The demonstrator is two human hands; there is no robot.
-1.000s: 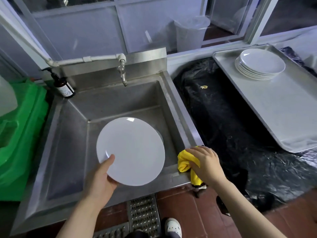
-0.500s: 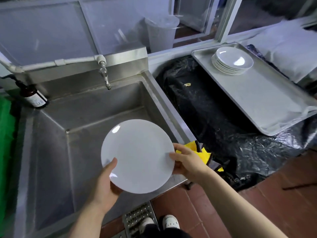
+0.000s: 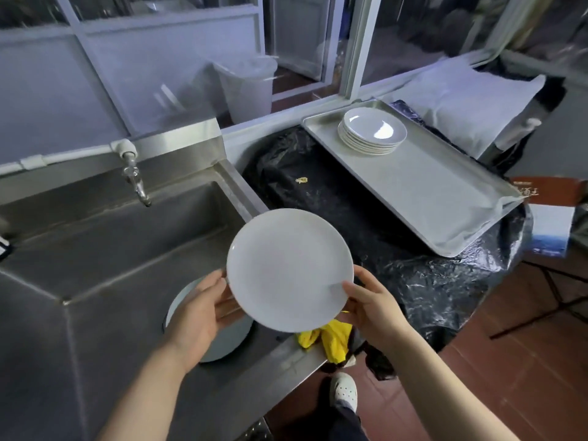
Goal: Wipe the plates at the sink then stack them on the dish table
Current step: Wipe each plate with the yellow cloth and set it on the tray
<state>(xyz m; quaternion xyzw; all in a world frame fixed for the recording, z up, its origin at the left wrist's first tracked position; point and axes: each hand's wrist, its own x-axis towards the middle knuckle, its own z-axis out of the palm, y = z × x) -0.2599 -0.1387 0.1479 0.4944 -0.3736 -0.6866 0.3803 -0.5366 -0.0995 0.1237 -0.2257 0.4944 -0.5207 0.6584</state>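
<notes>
A white plate [image 3: 288, 268] is held up over the right rim of the sink [image 3: 105, 249], gripped from both sides. The left hand [image 3: 203, 308] is curled under its left edge, thumb up at the rim; the right hand [image 3: 370, 302] is clamped on the lower right edge, thumb laid on the plate's face. So each grip is closed on the plate. Below the left hand, a second plate [image 3: 179, 302] is seen lying in the sink basin, mostly hidden. A yellow cloth [image 3: 331, 340] is draped on the sink's front corner, just under the held plate. To the right, a table is covered in black plastic [image 3: 397, 249], and on it a metal tray [image 3: 426, 189] is set, with a stack [image 3: 372, 130] of white plates at its far end. The tap [image 3: 135, 178] is seen at the back of the sink.
</notes>
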